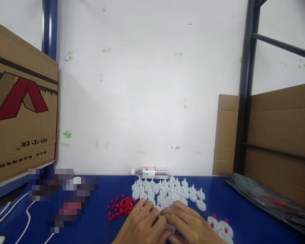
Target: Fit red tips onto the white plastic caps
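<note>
Mainly, a plain white wall (147,95), dotted with scuffs and green paint flecks, fills the background. Below it spreads a blue table (96,232). At left stands a large cardboard box (27,132) printed with a red, striped angular shape; at right, brown cardboard (279,125) sits behind a dark metal post (244,84). A crumpled dark plastic bag (266,200) lies along the table's right edge. A pixelated patch covers part of the table's left side, with white cables (28,217) nearby.

Two bare hands meet at the front centre. The left hand (142,222) and right hand (188,222) have bent fingers, each hand's held close together, gathered around one white lid (170,227). It is mostly hidden, so which fingertips pinch it cannot be told.

A clear bottle (149,173) with a white cap and a red-and-white label lies on its side against the wall. Just in front, many loose lids (156,189) crowd together: round, shallow, milky white discs, each with a thin upright spout in the middle. Right of the right hand, a small cluster of tipped lids (226,229) has bright red caps on the spouts. Smallest of all, loose red caps (125,206) are scattered in a patch just beyond the left hand, thickest near the lids.
</note>
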Demonstrator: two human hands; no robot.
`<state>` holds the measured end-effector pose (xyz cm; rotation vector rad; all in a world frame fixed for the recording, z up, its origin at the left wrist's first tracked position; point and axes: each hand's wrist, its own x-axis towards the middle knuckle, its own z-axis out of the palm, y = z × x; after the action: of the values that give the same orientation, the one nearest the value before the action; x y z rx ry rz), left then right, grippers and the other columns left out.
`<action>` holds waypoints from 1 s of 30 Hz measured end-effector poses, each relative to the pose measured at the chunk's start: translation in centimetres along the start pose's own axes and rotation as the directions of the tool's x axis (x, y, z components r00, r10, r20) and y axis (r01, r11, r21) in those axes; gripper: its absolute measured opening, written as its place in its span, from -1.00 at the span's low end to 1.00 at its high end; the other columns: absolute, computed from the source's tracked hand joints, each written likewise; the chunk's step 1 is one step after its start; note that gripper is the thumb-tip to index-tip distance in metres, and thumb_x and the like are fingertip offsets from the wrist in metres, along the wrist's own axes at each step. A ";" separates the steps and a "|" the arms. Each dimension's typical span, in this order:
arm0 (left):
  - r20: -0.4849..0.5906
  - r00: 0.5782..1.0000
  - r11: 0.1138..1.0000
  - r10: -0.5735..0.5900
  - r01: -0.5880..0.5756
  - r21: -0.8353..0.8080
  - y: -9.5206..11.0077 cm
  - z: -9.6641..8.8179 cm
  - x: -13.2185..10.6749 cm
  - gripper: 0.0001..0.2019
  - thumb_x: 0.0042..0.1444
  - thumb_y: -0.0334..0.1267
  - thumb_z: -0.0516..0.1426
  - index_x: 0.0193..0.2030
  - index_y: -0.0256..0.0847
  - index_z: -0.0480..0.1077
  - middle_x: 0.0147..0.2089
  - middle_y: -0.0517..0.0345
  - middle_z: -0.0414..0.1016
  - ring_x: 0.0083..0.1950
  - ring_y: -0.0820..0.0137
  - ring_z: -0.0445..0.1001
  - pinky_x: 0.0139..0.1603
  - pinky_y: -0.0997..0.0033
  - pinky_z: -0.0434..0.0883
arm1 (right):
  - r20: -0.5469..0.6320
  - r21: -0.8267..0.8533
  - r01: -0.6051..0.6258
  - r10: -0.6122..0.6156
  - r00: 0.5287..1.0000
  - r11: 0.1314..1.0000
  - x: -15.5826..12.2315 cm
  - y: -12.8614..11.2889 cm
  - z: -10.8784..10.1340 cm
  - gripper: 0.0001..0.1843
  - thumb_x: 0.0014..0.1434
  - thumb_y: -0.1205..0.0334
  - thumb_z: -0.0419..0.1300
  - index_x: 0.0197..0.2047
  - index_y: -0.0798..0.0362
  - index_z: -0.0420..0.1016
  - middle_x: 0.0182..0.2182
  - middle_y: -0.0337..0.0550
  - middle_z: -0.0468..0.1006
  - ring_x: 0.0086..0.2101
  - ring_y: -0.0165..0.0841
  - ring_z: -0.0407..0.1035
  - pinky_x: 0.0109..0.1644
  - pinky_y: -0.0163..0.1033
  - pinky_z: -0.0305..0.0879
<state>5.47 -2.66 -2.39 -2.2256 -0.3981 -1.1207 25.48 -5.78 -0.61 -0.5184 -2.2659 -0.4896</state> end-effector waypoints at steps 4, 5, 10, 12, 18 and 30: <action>0.043 0.996 0.997 -0.083 0.083 0.002 -0.2 -0.2 0.1 -0.79 0.38 -0.33 -0.02 -0.32 -0.16 0.31 -0.42 0.18 0.44 -0.37 0.28 0.38 -0.23 0.26 0.28 | -0.013 0.030 -0.042 0.042 0.999 0.999 0.1 0.2 -0.1 -0.77 0.42 0.15 0.14 0.04 0.11 0.39 -0.22 -0.08 0.64 -0.27 -0.34 0.50 -0.15 -0.29 0.47; 0.065 0.992 0.994 -0.108 0.108 -0.005 -0.3 -0.3 0.1 -0.78 0.39 -0.31 -0.02 -0.31 -0.16 0.31 -0.41 0.17 0.45 -0.36 0.27 0.38 -0.23 0.26 0.28 | -0.022 0.032 -0.034 0.035 0.999 0.999 0.1 0.3 -0.2 -0.72 0.41 0.12 0.14 0.06 0.11 0.38 -0.20 -0.07 0.64 -0.25 -0.34 0.51 -0.13 -0.28 0.48; 0.046 0.997 0.998 -0.058 0.058 -0.014 -0.4 0.1 -0.1 -0.77 0.40 -0.28 -0.01 -0.33 -0.16 0.30 -0.42 0.19 0.43 -0.36 0.28 0.35 -0.18 0.24 0.24 | -0.018 0.024 0.017 -0.016 1.000 1.000 0.0 0.4 0.2 -0.69 0.38 0.09 0.18 0.07 0.12 0.39 -0.23 -0.07 0.65 -0.27 -0.35 0.53 -0.14 -0.29 0.49; 0.063 0.996 0.996 -0.061 0.065 -0.056 -0.2 0.4 -0.3 -0.74 0.41 -0.33 -0.05 -0.34 -0.16 0.28 -0.43 0.21 0.43 -0.37 0.31 0.34 -0.19 0.26 0.23 | 0.001 0.023 0.022 -0.022 1.000 0.999 0.0 0.5 0.3 -0.72 0.36 0.12 0.22 0.03 0.11 0.41 -0.25 -0.08 0.65 -0.29 -0.36 0.53 -0.15 -0.30 0.50; 0.271 0.890 0.863 -0.367 0.435 -0.259 -2.3 -0.9 -0.3 -0.63 0.48 -0.24 -0.20 -0.36 -0.14 0.23 -0.41 0.25 0.40 -0.33 0.36 0.38 -0.09 0.27 0.27 | -0.074 -0.134 -0.068 0.058 0.996 0.989 -1.0 3.3 -1.7 -0.82 0.40 0.38 0.09 -0.01 0.06 0.47 -0.11 -0.02 0.66 -0.16 -0.30 0.56 -0.07 -0.24 0.51; 0.506 0.593 0.780 -0.626 0.474 0.408 -12.2 -1.8 -3.0 -0.64 0.39 -0.36 -0.16 -0.23 -0.27 0.44 -0.33 -0.08 0.56 -0.24 0.06 0.52 -0.13 0.09 0.28 | 0.183 -0.307 -0.719 0.780 0.598 0.624 -3.6 9.2 -4.1 -0.79 0.26 0.11 0.20 -0.35 0.00 0.58 -0.32 -0.12 0.62 -0.33 -0.23 0.51 -0.28 -0.23 0.29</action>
<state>-3.61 5.59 0.69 -2.2529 -1.5280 -0.4988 34.76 -0.80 1.06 -1.6796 -1.9995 -0.1922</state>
